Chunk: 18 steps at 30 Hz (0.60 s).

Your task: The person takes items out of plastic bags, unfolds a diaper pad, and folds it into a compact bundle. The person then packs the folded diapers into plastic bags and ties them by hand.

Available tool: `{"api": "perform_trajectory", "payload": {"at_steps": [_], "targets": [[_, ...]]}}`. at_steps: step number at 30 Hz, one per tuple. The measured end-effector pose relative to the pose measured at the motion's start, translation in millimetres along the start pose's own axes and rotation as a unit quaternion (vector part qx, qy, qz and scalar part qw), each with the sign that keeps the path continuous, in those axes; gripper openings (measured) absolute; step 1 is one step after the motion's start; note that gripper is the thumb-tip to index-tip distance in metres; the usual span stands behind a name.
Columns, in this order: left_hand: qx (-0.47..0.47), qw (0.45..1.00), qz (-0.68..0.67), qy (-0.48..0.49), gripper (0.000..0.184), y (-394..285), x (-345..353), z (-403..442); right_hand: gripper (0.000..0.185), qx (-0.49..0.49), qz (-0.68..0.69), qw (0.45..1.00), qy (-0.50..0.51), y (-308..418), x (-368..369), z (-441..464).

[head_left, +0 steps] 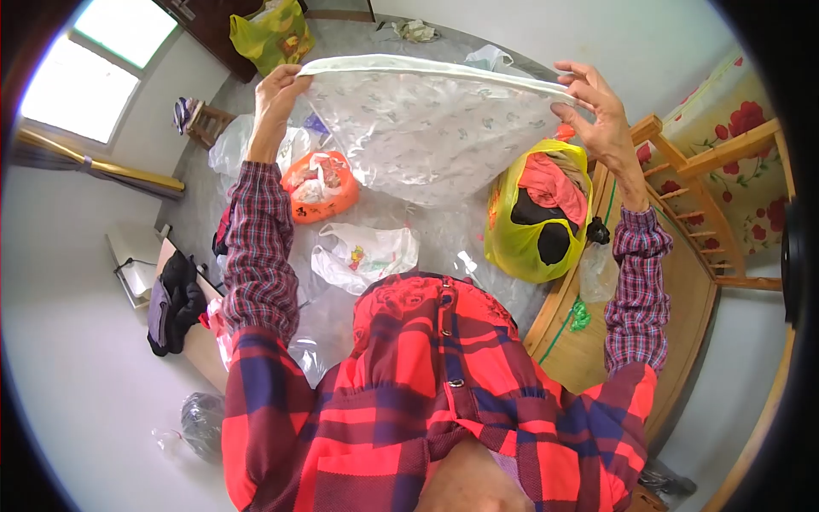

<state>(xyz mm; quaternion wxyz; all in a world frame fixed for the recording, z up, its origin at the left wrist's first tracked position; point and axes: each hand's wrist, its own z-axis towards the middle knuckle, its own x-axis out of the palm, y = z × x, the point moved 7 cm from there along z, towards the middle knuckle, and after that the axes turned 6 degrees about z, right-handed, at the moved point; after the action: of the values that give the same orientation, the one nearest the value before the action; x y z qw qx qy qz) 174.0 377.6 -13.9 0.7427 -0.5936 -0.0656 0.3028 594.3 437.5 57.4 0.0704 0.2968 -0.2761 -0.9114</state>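
White banding edges the translucent, glossy sheet with small grey printed motifs (409,124) that I am watching at the top centre of the frame, stretched across between two bare hands. From my remote seat I'd judge the step in hand as spreading it out by that band. To do it well, I would draw the two ends apart with even, gentle force, so the band stays straight and the thin body hangs without twisting. I'd favour fingertips over a hard grip, since the material looks light and may slip or crease. I would also hold it high enough that the loose lower part does not snag on the bags below.

As for where it lies: the left hand (277,96), at upper left, has its fingers folded over one end of the band. The right hand (597,101), at upper right, pinches the other end between thumb and fingers, some of its fingers fanned out. The sheet fills the span between them and droops towards the middle of the frame; I cannot tell whether it is one layer or two.

Below the left hand I see a bright orange plastic bag with whitish contents (328,205); below the right, a yellow plastic bag stuffed with cloth (503,239). A white plastic carrier bag with a small coloured print (375,256) lies between the two.
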Motion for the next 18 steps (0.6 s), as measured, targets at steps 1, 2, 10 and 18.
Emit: {"api": "perform_trajectory", "payload": {"at_steps": [1,2,10,18], "targets": [[-0.01,1.0,0.006,0.009,0.017,6.9,0.2,3.1,0.017,0.054,-0.067,0.996,0.004,-14.0,-4.6,-2.0],[-0.022,0.999,0.014,0.021,0.018,13.3,0.0,6.2,0.015,0.109,-0.131,0.985,0.006,-26.1,-9.4,-6.1],[-0.002,1.0,-0.015,0.028,0.017,-27.9,15.0,11.3,0.012,0.271,0.108,0.954,-0.063,-21.3,-38.6,-3.1],[-0.007,0.92,-0.361,0.151,0.024,-96.8,19.3,16.8,0.014,0.113,0.164,0.954,-0.223,41.7,-83.7,-14.8]]}}
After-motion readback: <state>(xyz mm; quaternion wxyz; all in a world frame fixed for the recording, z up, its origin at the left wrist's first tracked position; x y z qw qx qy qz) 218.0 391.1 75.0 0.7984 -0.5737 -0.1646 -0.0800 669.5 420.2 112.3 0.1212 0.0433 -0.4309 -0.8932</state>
